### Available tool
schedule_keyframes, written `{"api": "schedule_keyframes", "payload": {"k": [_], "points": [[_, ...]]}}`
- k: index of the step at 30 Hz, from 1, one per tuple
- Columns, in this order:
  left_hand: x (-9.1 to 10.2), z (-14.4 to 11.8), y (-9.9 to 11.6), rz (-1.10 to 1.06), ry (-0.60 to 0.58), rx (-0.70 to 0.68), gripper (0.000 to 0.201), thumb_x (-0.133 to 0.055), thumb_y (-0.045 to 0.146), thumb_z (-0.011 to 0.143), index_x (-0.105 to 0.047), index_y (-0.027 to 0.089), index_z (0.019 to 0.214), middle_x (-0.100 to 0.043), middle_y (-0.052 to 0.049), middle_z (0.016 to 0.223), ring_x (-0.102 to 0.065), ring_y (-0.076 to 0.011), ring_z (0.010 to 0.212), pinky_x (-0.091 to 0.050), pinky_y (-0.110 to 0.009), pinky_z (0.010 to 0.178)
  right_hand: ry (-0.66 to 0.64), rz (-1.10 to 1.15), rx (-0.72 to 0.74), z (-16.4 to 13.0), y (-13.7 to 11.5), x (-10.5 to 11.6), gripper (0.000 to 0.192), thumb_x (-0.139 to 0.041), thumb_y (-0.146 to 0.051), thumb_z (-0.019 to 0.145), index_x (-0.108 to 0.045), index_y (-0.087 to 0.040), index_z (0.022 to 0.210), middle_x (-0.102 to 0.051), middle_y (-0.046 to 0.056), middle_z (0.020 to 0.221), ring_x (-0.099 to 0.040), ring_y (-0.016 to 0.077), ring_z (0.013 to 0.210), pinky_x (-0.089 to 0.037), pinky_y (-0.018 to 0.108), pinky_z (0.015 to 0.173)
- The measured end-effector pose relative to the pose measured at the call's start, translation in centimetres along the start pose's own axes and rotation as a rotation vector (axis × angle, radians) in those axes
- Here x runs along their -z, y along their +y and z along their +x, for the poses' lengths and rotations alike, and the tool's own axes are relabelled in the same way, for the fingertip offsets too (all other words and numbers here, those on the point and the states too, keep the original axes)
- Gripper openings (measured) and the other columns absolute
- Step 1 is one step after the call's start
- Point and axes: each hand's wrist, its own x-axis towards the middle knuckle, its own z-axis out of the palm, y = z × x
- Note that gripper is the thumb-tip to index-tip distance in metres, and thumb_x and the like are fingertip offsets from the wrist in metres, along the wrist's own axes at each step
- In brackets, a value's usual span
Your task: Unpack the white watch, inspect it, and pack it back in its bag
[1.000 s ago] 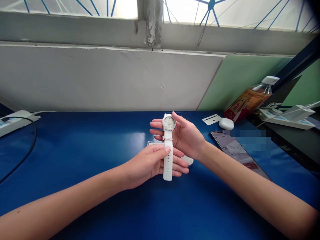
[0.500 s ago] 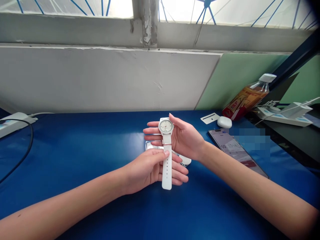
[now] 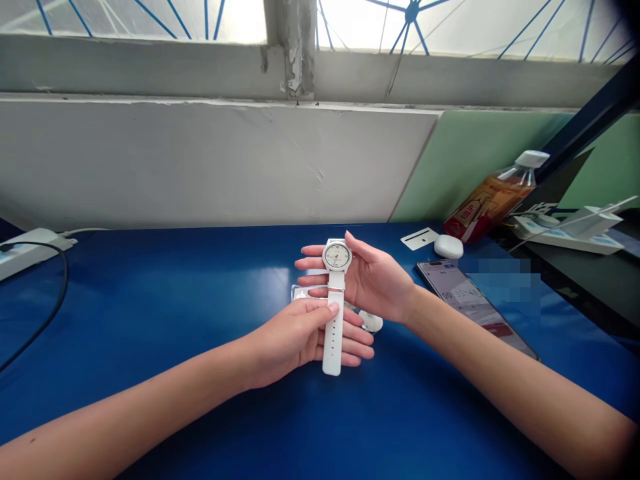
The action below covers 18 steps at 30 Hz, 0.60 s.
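A: What is hidden or hard to make out?

B: A clear packet (image 3: 303, 292) and a small white piece (image 3: 373, 322) on the blue bench (image 3: 165, 293) are largely covered by the hands; what they are cannot be told. Part of the smartphone (image 3: 475, 307) is blurred out, and the power strip (image 3: 25, 248) at the left is cut off by the frame edge.

A: How is the wristwatch seen?

B: A white wristwatch (image 3: 335, 293) is held upright above the bench, its round pale dial turned toward the camera. Its case is pinched at the top by the right hand (image 3: 370, 280), fingers behind and thumb in front. The strap, with a row of holes, hangs straight down and is pinched midway by the left hand (image 3: 300, 337), thumb on top. The markings on the dial are perhaps numerals, too small to read.

A: And beyond the hands?

B: A bottle (image 3: 493, 197) is seen leaning at the right.
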Motion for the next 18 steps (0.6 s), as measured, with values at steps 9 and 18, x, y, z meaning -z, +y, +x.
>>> {"api": "schedule_keyframes", "payload": {"k": [9,18], "points": [[-0.65,-0.38,0.2,0.019,0.045,0.012,0.034,-0.046,0.029,0.098,-0.068,0.003,0.101,-0.072,-0.021,0.101,-0.071,-0.0268,0.091,-0.052,-0.044,0.092,-0.008,0.019,-0.01,-0.05,-0.02,0.01,0.06,-0.017,-0.046,0.101,-0.061,-0.009,0.119,-0.068,0.014,0.116,-0.066,0.0264,0.103,-0.042,0.044,0.1],[-0.18,0.14,0.54,-0.07,-0.065,-0.053,0.032,-0.048,0.027,0.096,-0.068,0.003,0.104,-0.068,-0.023,0.112,-0.067,-0.0287,0.102,-0.048,-0.044,0.097,0.018,0.005,-0.002,0.24,0.01,0.33,0.057,-0.016,-0.048,0.101,-0.054,-0.015,0.126,-0.07,0.012,0.111,-0.069,0.0234,0.097,-0.043,0.043,0.1]]}}
